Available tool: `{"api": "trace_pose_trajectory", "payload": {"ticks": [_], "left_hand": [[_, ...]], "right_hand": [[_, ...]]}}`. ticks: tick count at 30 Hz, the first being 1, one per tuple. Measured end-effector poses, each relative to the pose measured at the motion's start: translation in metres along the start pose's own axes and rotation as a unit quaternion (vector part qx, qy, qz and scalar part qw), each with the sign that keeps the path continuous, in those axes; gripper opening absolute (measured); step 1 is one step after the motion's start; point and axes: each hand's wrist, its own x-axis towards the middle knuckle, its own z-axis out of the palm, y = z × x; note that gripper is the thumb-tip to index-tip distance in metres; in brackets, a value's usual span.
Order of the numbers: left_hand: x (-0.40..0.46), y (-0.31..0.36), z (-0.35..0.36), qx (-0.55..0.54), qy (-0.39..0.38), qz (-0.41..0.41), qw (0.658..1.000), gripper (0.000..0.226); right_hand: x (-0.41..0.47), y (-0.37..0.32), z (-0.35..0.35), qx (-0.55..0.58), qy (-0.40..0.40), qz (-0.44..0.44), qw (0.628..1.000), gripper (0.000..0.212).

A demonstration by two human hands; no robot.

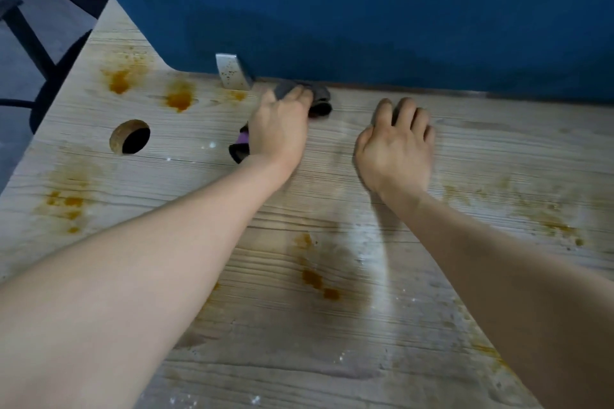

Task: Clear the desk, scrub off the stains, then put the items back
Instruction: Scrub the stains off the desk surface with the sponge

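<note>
A pale wood-grain desk [332, 325] fills the view, bare of items and marked with orange-brown stains [179, 100]. My left hand [280, 129] presses a dark grey cloth [320, 100] with a purple patch against the desk near the back edge. The cloth shows beyond my fingertips and below my wrist. My right hand [397, 146] rests palm down on the desk to the right, fingers slightly spread, holding nothing. More stains lie at the far left [118, 81], the left edge [66, 202], the centre [315, 279] and the right [551, 222].
A blue partition [365, 10] stands along the desk's back edge, held by a spattered metal bracket [231, 71]. A round cable hole [131, 136] opens at the left. A dark chair base [30, 43] stands on the floor beyond the left corner.
</note>
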Motion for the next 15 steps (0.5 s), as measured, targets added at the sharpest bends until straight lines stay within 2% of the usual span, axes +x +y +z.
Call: {"api": "trace_pose_trajectory", "payload": {"ticks": [4, 7, 8, 12, 15], "left_hand": [[-0.009, 0.028, -0.007, -0.046, -0.019, 0.094, 0.994, 0.042], [-0.012, 0.011, -0.012, -0.034, -0.036, 0.135, 0.990, 0.044], [-0.013, 0.002, -0.012, -0.020, -0.033, 0.127, 0.991, 0.044], [-0.013, -0.015, -0.009, 0.023, -0.017, 0.012, 1.000, 0.045], [-0.013, -0.006, -0.003, -0.001, 0.021, -0.023, 1.000, 0.042]], "right_hand": [[0.001, 0.000, 0.002, 0.000, 0.006, 0.002, 1.000, 0.043], [0.000, 0.000, 0.002, -0.004, 0.013, -0.004, 1.000, 0.043], [0.001, 0.001, 0.002, -0.005, 0.011, -0.005, 1.000, 0.043], [0.000, 0.001, 0.001, 0.003, 0.007, -0.011, 1.000, 0.044], [0.000, 0.002, 0.001, 0.002, -0.002, -0.014, 1.000, 0.045]]}}
